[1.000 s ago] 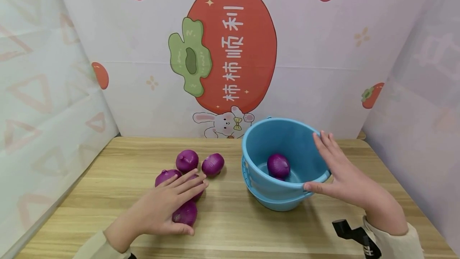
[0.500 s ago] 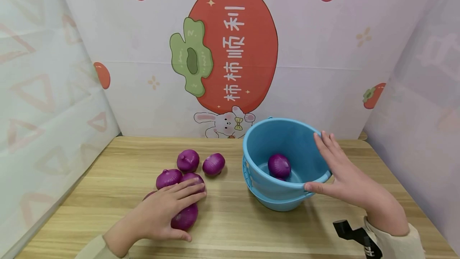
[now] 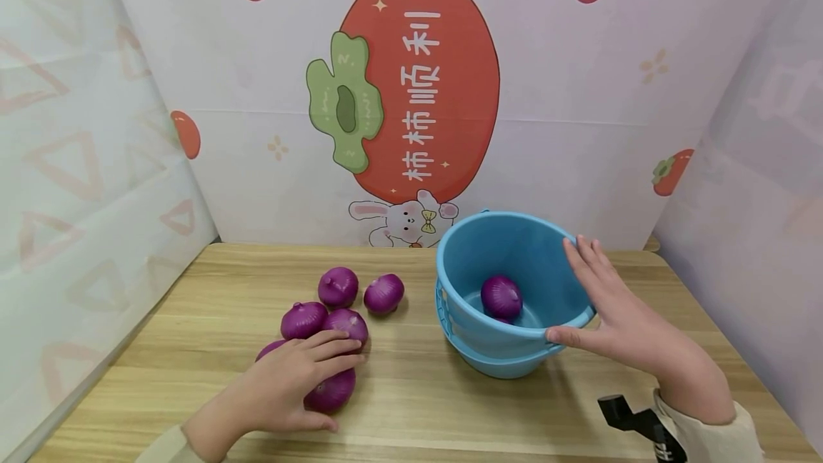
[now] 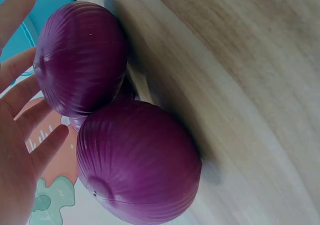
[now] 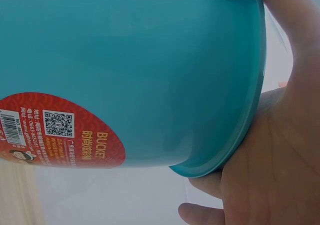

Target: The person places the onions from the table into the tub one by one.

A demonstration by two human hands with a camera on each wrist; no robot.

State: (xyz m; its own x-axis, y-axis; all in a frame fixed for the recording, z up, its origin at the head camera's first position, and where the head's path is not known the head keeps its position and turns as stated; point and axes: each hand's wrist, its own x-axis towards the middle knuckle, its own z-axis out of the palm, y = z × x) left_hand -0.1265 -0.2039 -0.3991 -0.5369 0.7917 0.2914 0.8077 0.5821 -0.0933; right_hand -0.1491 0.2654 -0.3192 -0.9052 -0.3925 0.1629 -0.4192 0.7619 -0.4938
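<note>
Onion [image 3: 331, 390] at the near left of the desk [image 3: 411, 406] sits under the left hand [image 3: 289, 384], fingers loosely curled over it; four more onions crowd just beyond. The right hand [image 3: 617, 320], fingers straight, steadies the blue bucket [image 3: 476, 338] holding one onion.

left hand [image 3: 286, 384] drawn back toward the body, fingers [image 3: 334, 349] curling over nearest onion [image 3: 331, 390]

We see a wooden table [image 3: 418, 406]; on it lie a cluster of purple onions [image 3: 341, 288] at left and a tilted blue bucket [image 3: 463, 320] at right.
</note>
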